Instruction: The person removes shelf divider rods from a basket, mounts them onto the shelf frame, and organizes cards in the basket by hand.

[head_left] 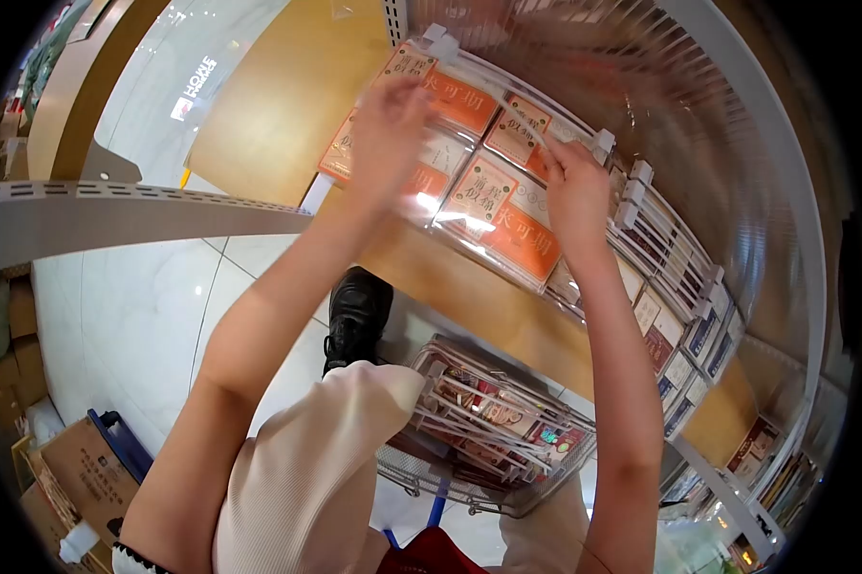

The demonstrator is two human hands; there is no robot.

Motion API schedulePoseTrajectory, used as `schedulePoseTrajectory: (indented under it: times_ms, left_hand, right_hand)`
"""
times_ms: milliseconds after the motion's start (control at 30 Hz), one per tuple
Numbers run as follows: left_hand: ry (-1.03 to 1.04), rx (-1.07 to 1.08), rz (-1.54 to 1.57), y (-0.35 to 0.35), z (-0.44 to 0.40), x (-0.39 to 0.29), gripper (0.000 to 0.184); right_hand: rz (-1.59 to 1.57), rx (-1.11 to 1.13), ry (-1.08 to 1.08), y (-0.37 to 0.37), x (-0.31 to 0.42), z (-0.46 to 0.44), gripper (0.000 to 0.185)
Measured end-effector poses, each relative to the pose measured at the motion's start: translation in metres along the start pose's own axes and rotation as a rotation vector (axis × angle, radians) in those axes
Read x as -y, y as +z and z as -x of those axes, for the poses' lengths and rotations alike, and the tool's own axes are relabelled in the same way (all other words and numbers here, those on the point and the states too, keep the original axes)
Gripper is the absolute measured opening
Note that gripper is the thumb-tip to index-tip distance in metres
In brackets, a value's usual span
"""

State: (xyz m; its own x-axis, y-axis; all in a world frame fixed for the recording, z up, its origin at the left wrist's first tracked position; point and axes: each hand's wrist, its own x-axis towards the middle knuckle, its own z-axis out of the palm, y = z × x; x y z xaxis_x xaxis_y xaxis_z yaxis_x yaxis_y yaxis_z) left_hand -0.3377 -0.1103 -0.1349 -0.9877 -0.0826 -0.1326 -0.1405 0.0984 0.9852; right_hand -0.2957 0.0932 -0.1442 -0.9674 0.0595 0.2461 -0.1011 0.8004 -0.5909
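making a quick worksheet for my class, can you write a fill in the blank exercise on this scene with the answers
The right hand is over packs printed in white and ____.
The more blurred hand is the person's ____ one.
The shoe on the tiled floor is ____.

Missing words: orange; left; black

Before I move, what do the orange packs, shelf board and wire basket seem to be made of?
Orange packs: probably printed card or paper, under glossy clear plastic that throws glare.
Shelf board: smooth wood or wood-look laminate, by its even tan tone.
Wire basket: likely metal, its thin mesh and rods shining silvery.
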Motion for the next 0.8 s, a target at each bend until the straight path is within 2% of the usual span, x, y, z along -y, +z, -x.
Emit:
schedulePoseTrajectory:
  times_ms: [133,333,467,800]
  left_hand:
    - [0.356,-0.184,-0.33,-0.016,-0.046,0.01,0.039]
    - [0.367,-0.057,-0.453,-0.013,-0.078,0.028,0.034]
    - [0.34,-0.119,-0.466,-0.01,-0.084,0.026,0.032]
    - [0.386,-0.152,-0.473,-0.008,-0.088,0.032,0.031]
  right_hand:
    - [0.081,0.076,-0.009,0.014,-0.009,-0.008,0.023]
    - [0.111,-0.005,-0.059,0.028,-0.014,-0.019,0.019]
    - [0.185,-0.153,-0.193,0.031,-0.014,-0.022,0.017]
    - [0.27,-0.1,-0.105,0.03,-0.021,-0.03,0.015]
